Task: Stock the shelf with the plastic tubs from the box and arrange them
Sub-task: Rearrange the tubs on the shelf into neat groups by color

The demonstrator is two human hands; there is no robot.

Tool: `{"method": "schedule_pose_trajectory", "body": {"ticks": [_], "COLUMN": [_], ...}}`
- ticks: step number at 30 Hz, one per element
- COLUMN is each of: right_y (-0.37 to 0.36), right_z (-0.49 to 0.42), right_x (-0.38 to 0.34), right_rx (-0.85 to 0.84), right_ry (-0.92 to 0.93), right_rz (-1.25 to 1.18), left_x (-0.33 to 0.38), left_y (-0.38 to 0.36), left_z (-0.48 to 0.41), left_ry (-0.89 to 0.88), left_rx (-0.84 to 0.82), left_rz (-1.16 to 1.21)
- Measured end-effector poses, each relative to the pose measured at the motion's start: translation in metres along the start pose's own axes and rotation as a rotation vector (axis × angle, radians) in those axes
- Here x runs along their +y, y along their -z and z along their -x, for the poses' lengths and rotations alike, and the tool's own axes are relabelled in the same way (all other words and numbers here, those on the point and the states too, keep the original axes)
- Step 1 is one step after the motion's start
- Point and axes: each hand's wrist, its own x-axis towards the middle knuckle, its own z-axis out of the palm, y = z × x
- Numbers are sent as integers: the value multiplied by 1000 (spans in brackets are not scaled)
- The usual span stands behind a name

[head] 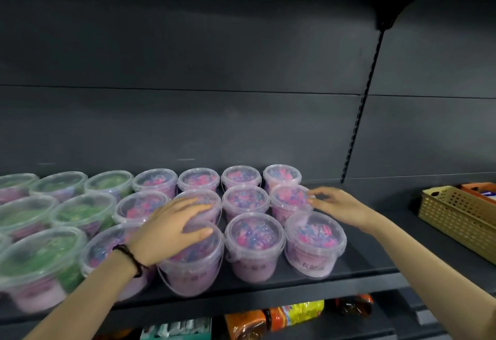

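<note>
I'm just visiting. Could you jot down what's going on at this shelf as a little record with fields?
Shelf: dark shelf, tubs in rows
Tubs: pink-and-blue tubs in the middle, green tubs at left
Left hand: rests flat on front-row tub
Right hand: touches middle-row tub, right end
Nearby: tan perforated basket at right; packets below
</note>
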Motion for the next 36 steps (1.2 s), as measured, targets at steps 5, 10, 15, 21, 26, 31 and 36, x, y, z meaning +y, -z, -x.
{"method": "schedule_pose_trajectory", "body": {"ticks": [5,10,15,21,26,31,36], "right_y": [-22,-60,-73,-82,-79,-70,-75], "right_z": [56,96,101,97,100,103,104], "right_x": [8,13,4,-6,-2,2,0], "right_rx": [241,319,287,293,397,312,284], "right_ry": [9,4,-59,-84,-93,-93,-98], "right_rz": [-175,-293,-329,-497,-484,-452,-470], "left_x": [-7,1,0,3,4,5,10], "left_y": [10,6,2,3,2,4,6], "left_z": [44,81,88,81,81,80,83], "left_ry": [73,152,147,179,194,206,235], "left_rx": [170,154,68,38,0,-29,-17], "left_rz": [-20,-106,-237,-307,-288,-275,-257]}}
